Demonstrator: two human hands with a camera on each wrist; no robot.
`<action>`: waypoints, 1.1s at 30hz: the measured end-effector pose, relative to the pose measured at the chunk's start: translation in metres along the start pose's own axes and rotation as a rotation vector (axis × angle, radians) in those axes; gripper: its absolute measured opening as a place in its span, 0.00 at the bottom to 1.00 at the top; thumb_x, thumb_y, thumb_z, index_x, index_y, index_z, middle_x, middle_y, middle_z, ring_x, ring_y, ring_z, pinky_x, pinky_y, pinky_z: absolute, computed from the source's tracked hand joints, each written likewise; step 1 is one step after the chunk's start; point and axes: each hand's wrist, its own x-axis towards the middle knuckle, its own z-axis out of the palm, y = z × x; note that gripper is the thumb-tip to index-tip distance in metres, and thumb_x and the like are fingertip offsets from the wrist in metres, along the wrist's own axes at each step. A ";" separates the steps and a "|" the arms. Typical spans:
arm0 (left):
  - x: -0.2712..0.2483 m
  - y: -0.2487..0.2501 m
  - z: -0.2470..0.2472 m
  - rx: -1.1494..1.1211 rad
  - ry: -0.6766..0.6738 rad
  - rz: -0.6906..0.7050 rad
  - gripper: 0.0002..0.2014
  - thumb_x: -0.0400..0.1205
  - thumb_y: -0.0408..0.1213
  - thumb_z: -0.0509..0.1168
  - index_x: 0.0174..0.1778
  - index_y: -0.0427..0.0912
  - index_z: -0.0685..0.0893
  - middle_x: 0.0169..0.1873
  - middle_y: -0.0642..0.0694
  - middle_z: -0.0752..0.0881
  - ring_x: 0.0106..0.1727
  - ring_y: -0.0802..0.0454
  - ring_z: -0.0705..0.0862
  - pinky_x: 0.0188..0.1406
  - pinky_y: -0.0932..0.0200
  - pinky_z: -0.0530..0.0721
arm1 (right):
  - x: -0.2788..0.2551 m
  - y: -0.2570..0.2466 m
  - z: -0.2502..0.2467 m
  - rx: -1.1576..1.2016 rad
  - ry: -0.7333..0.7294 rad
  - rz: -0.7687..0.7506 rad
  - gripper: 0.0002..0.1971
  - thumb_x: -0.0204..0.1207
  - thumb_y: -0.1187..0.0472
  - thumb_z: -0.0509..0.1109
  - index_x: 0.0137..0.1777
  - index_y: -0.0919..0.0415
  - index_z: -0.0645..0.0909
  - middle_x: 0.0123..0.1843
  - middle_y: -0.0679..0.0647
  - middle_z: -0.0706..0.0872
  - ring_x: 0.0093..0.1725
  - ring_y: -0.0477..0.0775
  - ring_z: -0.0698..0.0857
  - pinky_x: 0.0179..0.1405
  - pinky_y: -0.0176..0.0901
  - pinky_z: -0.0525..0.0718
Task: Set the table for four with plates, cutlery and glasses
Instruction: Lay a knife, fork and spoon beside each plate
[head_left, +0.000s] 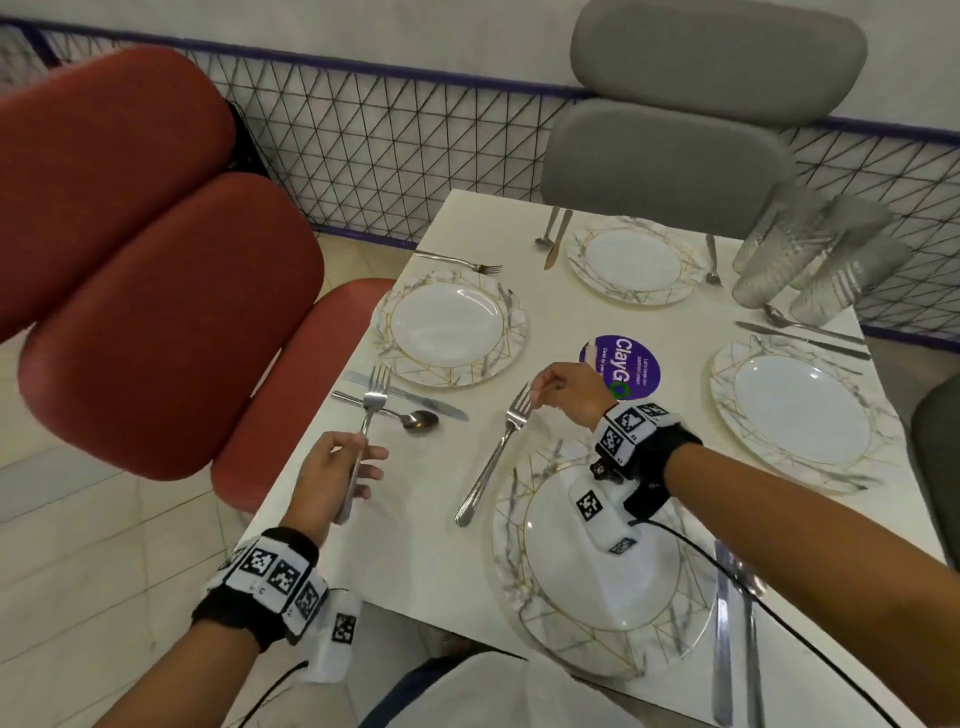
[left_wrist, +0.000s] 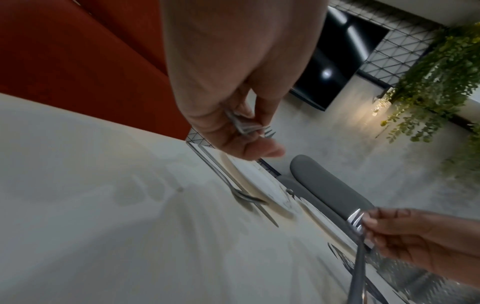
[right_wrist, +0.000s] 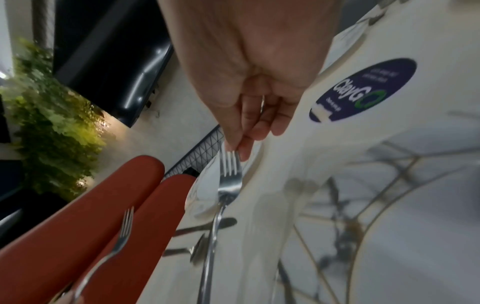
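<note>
My left hand grips the handle of a steel fork and holds it tines-forward over the table's left edge, above a knife and a spoon. In the left wrist view the same fork lies between thumb and fingers. My right hand pinches the tines of a second fork, which slants down to the left of the near plate; the right wrist view shows this second fork hanging from the fingertips. Three more marbled plates are laid out, each with cutlery.
Several ribbed glasses are stacked at the far right corner. A purple round sticker marks the table's middle. A red chair stands close on the left and a grey chair at the far side. A knife and a spoon lie right of the near plate.
</note>
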 end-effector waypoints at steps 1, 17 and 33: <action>0.001 0.000 -0.003 0.007 0.009 0.004 0.07 0.86 0.33 0.56 0.42 0.42 0.74 0.41 0.39 0.87 0.29 0.49 0.80 0.20 0.63 0.75 | 0.002 0.001 0.010 -0.017 -0.026 0.014 0.15 0.70 0.80 0.62 0.32 0.60 0.77 0.32 0.52 0.84 0.33 0.47 0.84 0.32 0.23 0.77; 0.006 -0.004 -0.002 0.062 -0.062 0.012 0.05 0.85 0.37 0.59 0.45 0.43 0.76 0.40 0.43 0.87 0.26 0.55 0.77 0.21 0.64 0.73 | -0.002 0.017 0.071 -0.712 -0.175 0.124 0.09 0.74 0.60 0.66 0.53 0.54 0.84 0.58 0.52 0.86 0.65 0.57 0.73 0.66 0.47 0.73; 0.013 -0.008 -0.005 0.051 -0.086 0.005 0.05 0.85 0.37 0.59 0.45 0.42 0.76 0.39 0.43 0.87 0.24 0.57 0.77 0.19 0.66 0.73 | -0.012 0.024 0.078 -0.665 -0.160 0.101 0.08 0.71 0.57 0.71 0.49 0.55 0.85 0.54 0.51 0.88 0.60 0.57 0.81 0.68 0.49 0.70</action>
